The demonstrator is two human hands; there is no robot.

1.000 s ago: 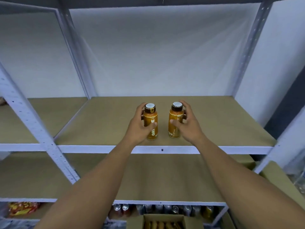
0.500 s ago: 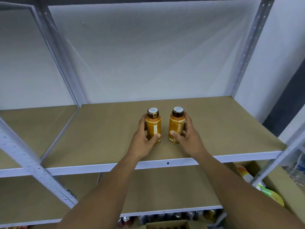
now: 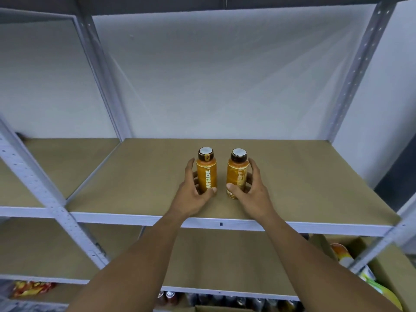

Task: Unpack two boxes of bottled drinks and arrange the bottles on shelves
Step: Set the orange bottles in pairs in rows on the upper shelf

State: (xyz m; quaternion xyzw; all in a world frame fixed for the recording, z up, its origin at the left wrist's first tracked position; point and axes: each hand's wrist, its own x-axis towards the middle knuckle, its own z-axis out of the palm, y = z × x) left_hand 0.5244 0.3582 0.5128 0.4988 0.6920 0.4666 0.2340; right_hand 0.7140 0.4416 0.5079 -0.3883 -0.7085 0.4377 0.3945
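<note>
Two orange bottles with dark caps and white lids stand upright side by side on the brown board of the upper shelf. My left hand holds the left bottle, thumb on its front near the base and fingers curled behind its left side. The right bottle is held by my right hand, with the thumb low on its front and the fingers round its right side. A small gap separates the two bottles.
Grey metal uprights frame the shelf bays. A lower shelf board lies beneath. Bottom right is an open cardboard box with colourful packs. Several cans stand at the bottom, snack packs at the bottom left.
Both hands have carried the bottles from the shelf's front edge deeper onto the board, where they now stand. My view has shifted slightly.
</note>
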